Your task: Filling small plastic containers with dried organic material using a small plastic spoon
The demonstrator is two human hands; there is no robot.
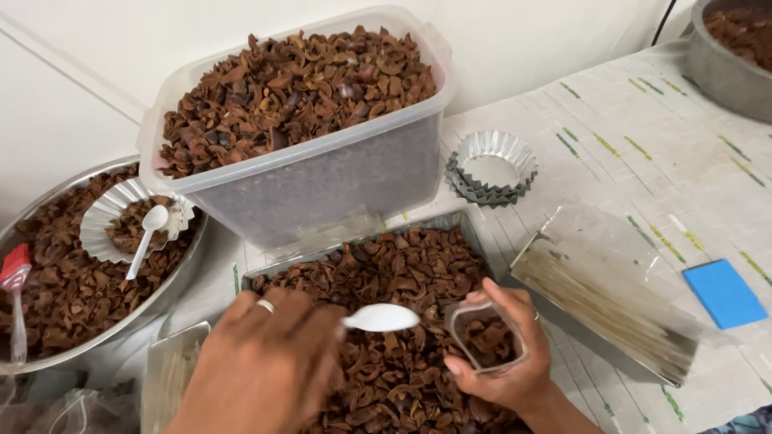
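**Brown dried pieces spooned over a metal tray**

Brown, curled dried pieces fill a rectangular metal tray (470,229) at the near edge of the surface (643,161). Over this tray the left hand (265,362) is closed around the handle of a white plastic spoon (382,318); the spoon bowl is held level, pointing toward the right hand. A ring is seen on one left finger. The right hand (507,366) is gripping a small clear plastic cup (486,337), tilted toward the spoon and partly filled with the same brown pieces. Cup and spoon are just beside each other, above the tray's heap.

Behind the tray a large translucent plastic tub (322,173) is piled with the pieces. To the left, a round metal basin (173,289) holds more, with a fluted foil cup (100,221), a second white spoon (149,233) and a red-headed brush (14,281) lying in it. A stack of empty fluted foil cups (492,167) is noted right of the tub. A flat metal tray under clear film (603,313) lies to the right, and a blue rectangular pad (724,293) beyond it. A grey pot (716,68) stands at the far right corner.
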